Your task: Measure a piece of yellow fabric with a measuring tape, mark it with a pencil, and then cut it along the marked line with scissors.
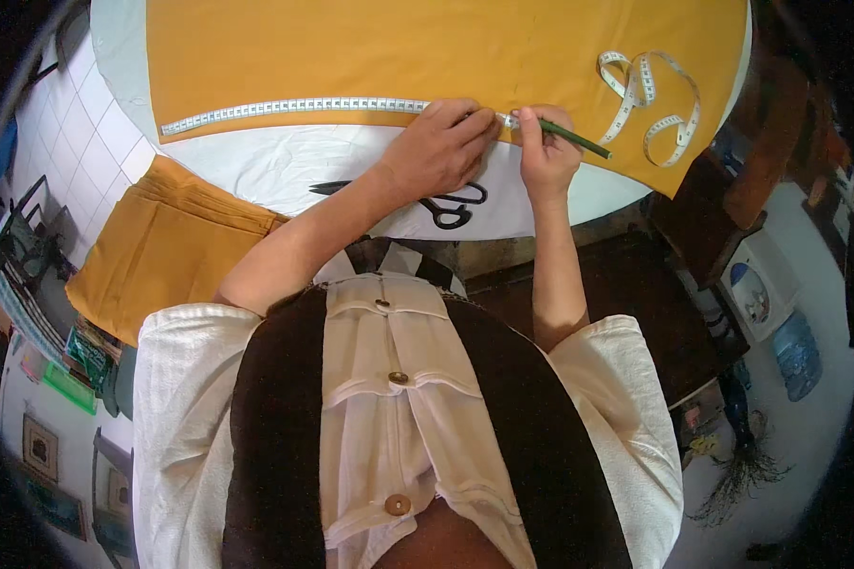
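Observation:
A mustard-yellow cloth (351, 47) lies spread over a white-covered table. Along its near edge runs a white tape measure (304, 105), straight on the left and in loose curls on the right. My left hand (441, 147) is closed on the tape, its fingers bent and pressed down near the cloth's edge. Just to its right, my right hand (548, 161) grips a green pencil (579, 140). The pencil's back end points right; its tip, by the tape between my hands, is hard to make out. Black-handled scissors (454, 211) lie partly beneath my left forearm.
Folded mustard cloth (166, 247) hangs at the table's left, beside my left arm. The white table cover (256, 166) shows along the near edge. Dark wooden furniture (598, 284) stands to the right, with a blue plastic bottle (797, 356) beyond it.

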Action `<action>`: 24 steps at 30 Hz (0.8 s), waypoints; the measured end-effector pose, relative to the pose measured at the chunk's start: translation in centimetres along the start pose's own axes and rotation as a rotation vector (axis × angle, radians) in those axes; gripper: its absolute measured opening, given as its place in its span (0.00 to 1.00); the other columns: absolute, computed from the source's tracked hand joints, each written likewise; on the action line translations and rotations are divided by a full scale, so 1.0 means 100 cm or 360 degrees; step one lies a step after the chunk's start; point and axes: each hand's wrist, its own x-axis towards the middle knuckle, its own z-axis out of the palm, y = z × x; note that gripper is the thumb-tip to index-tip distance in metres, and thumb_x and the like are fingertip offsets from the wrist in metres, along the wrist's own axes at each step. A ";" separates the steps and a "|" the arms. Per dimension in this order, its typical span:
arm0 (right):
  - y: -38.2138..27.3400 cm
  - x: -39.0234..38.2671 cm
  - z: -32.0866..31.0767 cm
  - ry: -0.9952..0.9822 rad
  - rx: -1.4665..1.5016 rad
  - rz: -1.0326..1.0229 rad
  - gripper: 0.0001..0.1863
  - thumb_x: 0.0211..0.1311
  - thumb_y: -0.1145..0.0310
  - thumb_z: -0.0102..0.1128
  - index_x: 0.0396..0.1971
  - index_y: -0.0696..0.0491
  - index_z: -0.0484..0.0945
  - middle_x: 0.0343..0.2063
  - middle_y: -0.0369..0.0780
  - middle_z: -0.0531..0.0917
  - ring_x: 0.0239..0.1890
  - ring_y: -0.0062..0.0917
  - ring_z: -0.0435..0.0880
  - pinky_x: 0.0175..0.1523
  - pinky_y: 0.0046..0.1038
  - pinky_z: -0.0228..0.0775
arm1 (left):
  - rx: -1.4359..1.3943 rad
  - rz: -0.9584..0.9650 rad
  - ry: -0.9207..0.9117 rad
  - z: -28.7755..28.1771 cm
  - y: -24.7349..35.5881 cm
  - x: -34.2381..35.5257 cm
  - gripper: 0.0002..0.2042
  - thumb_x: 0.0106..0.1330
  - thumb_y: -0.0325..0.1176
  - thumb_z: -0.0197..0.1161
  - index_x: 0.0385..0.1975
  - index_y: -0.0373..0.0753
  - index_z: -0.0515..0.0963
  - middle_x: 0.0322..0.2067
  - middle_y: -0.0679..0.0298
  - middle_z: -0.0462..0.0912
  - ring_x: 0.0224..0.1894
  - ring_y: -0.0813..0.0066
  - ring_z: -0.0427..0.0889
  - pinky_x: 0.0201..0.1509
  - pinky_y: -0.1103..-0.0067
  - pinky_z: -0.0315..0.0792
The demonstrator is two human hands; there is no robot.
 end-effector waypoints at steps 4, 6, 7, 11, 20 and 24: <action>-0.001 0.001 0.001 -0.0074 -0.0240 -0.0239 0.03 0.59 0.78 0.67 0.31 0.58 0.81 0.26 0.38 0.83 0.26 0.28 0.77 0.33 0.28 0.71 | -0.0015 -0.0013 -0.0002 -0.001 0.000 0.000 0.19 0.61 0.35 0.63 0.51 0.34 0.78 0.50 0.63 0.73 0.48 0.66 0.69 0.52 0.73 0.68; -0.003 0.002 0.001 -0.0120 -0.0328 -0.0308 0.03 0.58 0.77 0.67 0.30 0.57 0.81 0.26 0.38 0.83 0.27 0.30 0.77 0.35 0.30 0.71 | -0.0026 -0.0023 -0.0002 -0.001 -0.001 0.000 0.19 0.61 0.35 0.63 0.50 0.33 0.78 0.50 0.63 0.73 0.48 0.66 0.69 0.52 0.73 0.68; -0.004 0.002 0.001 -0.0121 -0.0329 -0.0309 0.03 0.58 0.77 0.67 0.30 0.57 0.81 0.26 0.38 0.83 0.27 0.30 0.77 0.35 0.30 0.71 | -0.0026 -0.0023 -0.0001 -0.001 -0.001 0.000 0.19 0.61 0.35 0.63 0.50 0.33 0.78 0.50 0.63 0.73 0.48 0.66 0.69 0.52 0.73 0.68; -0.005 0.002 0.001 -0.0136 -0.0362 -0.0322 0.03 0.58 0.78 0.67 0.30 0.57 0.81 0.26 0.39 0.83 0.26 0.31 0.77 0.35 0.30 0.71 | -0.0051 -0.0012 0.0042 0.001 -0.001 0.000 0.18 0.61 0.34 0.63 0.50 0.34 0.78 0.51 0.63 0.72 0.47 0.66 0.68 0.51 0.72 0.68; -0.023 0.001 0.004 0.0105 0.0331 0.0303 0.03 0.65 0.76 0.64 0.32 0.59 0.81 0.26 0.38 0.82 0.24 0.22 0.75 0.31 0.21 0.69 | 0.0015 0.0004 -0.0018 0.001 -0.001 -0.001 0.19 0.61 0.34 0.64 0.50 0.35 0.78 0.51 0.63 0.72 0.46 0.65 0.68 0.51 0.72 0.68; -0.019 -0.012 -0.005 0.0117 0.0351 0.0356 0.03 0.67 0.76 0.63 0.34 0.60 0.81 0.27 0.39 0.82 0.23 0.19 0.75 0.30 0.17 0.68 | 0.0002 0.0006 -0.0004 -0.001 -0.001 0.000 0.18 0.60 0.34 0.64 0.50 0.35 0.78 0.51 0.63 0.72 0.46 0.65 0.68 0.51 0.72 0.68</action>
